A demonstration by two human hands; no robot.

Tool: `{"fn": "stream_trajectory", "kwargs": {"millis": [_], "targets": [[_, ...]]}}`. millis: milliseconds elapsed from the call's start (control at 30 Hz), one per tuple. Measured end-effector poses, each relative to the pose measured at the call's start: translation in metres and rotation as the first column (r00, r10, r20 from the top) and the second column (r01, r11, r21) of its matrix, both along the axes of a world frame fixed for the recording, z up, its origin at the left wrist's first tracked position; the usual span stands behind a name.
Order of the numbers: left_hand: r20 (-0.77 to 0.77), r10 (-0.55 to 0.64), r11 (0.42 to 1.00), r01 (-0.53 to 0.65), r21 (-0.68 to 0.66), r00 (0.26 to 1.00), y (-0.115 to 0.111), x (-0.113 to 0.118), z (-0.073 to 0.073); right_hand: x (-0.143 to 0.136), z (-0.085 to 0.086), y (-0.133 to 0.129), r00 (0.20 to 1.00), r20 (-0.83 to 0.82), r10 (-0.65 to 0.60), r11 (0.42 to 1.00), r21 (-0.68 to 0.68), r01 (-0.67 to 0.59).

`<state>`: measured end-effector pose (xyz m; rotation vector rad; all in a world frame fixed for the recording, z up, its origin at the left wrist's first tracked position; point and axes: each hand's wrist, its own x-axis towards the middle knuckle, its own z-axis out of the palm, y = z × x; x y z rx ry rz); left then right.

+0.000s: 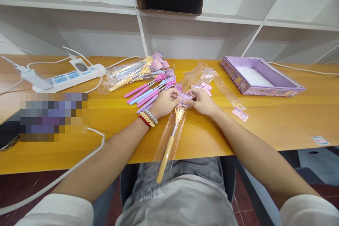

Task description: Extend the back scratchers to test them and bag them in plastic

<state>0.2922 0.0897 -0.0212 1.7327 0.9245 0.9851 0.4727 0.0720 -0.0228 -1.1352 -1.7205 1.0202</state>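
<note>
My left hand (167, 102) and my right hand (200, 100) both pinch a small pink-purple header card (184, 96) at its two ends. Below the card hangs a clear plastic bag (177, 140) with a yellow back scratcher (166, 159) inside, its hand-shaped head up and its handle over my lap. Just left of my left hand lie loose pink, blue and purple back scratchers (144, 95). Beyond them is a pile of bagged back scratchers (132, 72) with cards. Near my right hand are empty clear bags (202, 74) and more pink cards (206, 86).
A purple open box (249, 90) stands at the right. A white power strip (71, 76) with plugs and cables lies at the left, beside a blurred-out patch. One bag with a card (240, 114) lies right of my right hand. A cardboard box (169, 1) sits on the white shelf behind.
</note>
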Motion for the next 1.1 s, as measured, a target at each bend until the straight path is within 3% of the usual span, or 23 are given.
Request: {"fn": "stream_trajectory", "kwargs": {"millis": [233,467,567,667,800,967,1100], "targets": [[0.049,0.010,0.999,-0.008,-0.050,0.999,0.000,-0.003,0.002,-0.001,0.004,-0.002,0.996,-0.090,0.016,0.996,-0.086,-0.024],[0.053,-0.020,0.996,0.025,-0.091,0.998,-0.004,-0.003,0.007,0.002,0.004,0.000,0.998,-0.065,-0.018,0.998,-0.059,0.014],[0.011,-0.014,0.975,0.016,-0.220,1.000,-0.008,-0.006,0.016,0.005,0.002,0.002,0.995,-0.094,-0.036,0.999,-0.035,0.033],[-0.044,-0.108,0.921,0.083,-0.380,0.993,-0.014,-0.008,0.028,0.010,0.002,0.005,0.984,-0.115,-0.137,0.989,0.032,0.142],[-0.129,-0.197,0.886,0.120,-0.448,0.972,-0.021,-0.010,0.038,0.021,0.003,0.012,0.941,-0.074,-0.330,0.933,0.127,0.337],[-0.220,-0.349,0.833,0.194,-0.519,0.911,-0.024,-0.014,0.036,0.033,0.002,0.019,0.878,-0.035,-0.478,0.838,0.281,0.468],[-0.297,-0.369,0.884,0.233,-0.405,0.881,-0.023,-0.015,0.034,0.033,0.003,0.016,0.836,0.050,-0.547,0.777,0.401,0.485]]}}
